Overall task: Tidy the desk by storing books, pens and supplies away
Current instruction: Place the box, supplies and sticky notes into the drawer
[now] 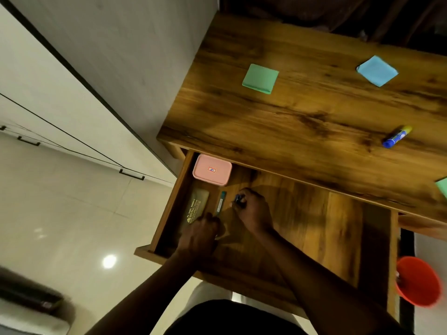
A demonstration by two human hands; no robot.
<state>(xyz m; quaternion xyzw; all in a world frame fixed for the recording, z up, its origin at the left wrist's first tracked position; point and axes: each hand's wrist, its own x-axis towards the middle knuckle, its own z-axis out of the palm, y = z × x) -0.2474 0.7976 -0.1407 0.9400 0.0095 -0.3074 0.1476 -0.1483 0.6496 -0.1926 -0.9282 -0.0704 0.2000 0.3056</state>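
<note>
Your right hand pinches a small blue item | left hand at its 8 o'clock, grip unclear | both inside drawer

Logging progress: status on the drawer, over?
Right hand pinches small blue item inside open drawer. Left hand beside teal pen, grip unclear. Glue stick on desk.

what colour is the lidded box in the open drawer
The box is pink, with a small red sticker on its lid; head view shows it best.
</note>
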